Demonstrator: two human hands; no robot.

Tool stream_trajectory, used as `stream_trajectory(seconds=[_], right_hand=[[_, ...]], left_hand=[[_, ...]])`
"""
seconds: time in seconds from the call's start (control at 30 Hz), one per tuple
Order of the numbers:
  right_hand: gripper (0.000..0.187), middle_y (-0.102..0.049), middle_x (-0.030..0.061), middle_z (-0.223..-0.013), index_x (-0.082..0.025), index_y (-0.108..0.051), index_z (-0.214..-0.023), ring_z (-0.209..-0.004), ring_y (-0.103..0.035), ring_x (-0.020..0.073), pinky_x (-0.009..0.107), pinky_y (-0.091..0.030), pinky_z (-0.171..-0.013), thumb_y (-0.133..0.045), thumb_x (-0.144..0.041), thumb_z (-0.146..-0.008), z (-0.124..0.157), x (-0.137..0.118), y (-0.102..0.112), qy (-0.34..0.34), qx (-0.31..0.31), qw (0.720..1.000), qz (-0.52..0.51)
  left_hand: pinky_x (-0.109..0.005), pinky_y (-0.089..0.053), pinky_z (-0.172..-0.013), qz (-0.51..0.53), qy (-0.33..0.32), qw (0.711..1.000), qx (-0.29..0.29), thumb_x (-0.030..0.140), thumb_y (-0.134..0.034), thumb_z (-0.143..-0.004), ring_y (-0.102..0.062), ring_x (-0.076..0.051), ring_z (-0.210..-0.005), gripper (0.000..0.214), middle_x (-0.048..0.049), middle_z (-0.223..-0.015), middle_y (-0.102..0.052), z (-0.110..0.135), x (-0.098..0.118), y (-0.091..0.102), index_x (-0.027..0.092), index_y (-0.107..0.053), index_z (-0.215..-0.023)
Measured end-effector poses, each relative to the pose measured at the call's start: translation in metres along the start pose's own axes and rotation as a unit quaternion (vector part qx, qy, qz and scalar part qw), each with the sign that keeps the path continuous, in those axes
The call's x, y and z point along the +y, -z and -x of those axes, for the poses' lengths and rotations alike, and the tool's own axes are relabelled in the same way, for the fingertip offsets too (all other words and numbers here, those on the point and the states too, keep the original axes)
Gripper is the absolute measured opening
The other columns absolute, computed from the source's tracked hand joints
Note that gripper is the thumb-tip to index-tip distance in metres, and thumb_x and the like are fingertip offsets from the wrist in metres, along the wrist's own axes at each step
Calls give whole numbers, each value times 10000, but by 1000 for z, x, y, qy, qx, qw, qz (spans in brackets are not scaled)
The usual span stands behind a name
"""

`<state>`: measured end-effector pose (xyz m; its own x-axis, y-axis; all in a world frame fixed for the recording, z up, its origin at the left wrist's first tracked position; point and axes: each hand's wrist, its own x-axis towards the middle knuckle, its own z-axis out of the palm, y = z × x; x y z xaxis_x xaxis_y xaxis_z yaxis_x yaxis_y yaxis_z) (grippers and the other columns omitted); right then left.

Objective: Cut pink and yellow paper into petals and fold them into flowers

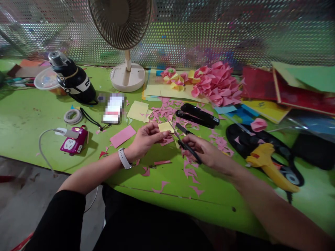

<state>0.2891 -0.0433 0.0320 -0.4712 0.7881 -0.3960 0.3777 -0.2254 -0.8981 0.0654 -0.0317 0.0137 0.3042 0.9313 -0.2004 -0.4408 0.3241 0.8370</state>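
My left hand [146, 140] pinches a small folded yellow paper square [165, 127] above the green table [31, 118]. My right hand [205, 152] grips black-handled scissors [183, 139], whose blades point up-left and meet the yellow paper's right edge. Pink paper offcuts [191, 172] lie scattered under and around both hands. A white watch sits on my left wrist.
A standing fan [125, 38] and a black bottle [74, 78] stand at the back. A black stapler [199, 115], a yellow glue gun [269, 162], a pile of pink folded flowers [217, 83], coloured paper sheets [264, 108], a tape roll [73, 116] and a pink device [74, 141] surround the work spot.
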Motion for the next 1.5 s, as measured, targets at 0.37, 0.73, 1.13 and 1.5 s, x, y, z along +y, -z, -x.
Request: stream_trajectory(seconds=[0.37,0.73,1.13,1.5], right_hand=[[409,-546,3,-751,-232,-561,-883,-675,-528,164,273,-437,-554,-778,-546,-737,1,-1,-2,13,36,999,9],[417,-581,5,-757,-219,-574,-869,-638,-552,153,275,-439,-542,-777,-561,-743,0,3,0,13,40,999,6],[427,-595,5,-703,-223,-583,-833,-594,-556,156,284,-441,-498,-782,-582,-715,1,-6,-2,14,43,999,8],[451,-588,1,-665,-214,-592,-794,-556,-543,142,269,-422,-469,-774,-621,-720,-1,-2,-1,21,48,999,-1]], left_hand=[[-288,-546,-750,-3,7,1000,8,309,-870,-684,-732,-161,-834,379,-44,-886,-756,-1,-1,2,147,-570,-849],[-247,-541,-732,23,1,1000,1,269,-855,-715,-734,-133,-822,343,-24,-869,-753,0,1,2,147,-560,-841],[-284,-552,-794,8,6,1000,11,300,-833,-741,-737,-145,-837,327,-20,-874,-751,0,1,3,163,-575,-887],[-279,-556,-786,17,11,999,25,346,-856,-713,-741,-154,-834,368,-23,-866,-748,-2,1,3,157,-603,-901]])
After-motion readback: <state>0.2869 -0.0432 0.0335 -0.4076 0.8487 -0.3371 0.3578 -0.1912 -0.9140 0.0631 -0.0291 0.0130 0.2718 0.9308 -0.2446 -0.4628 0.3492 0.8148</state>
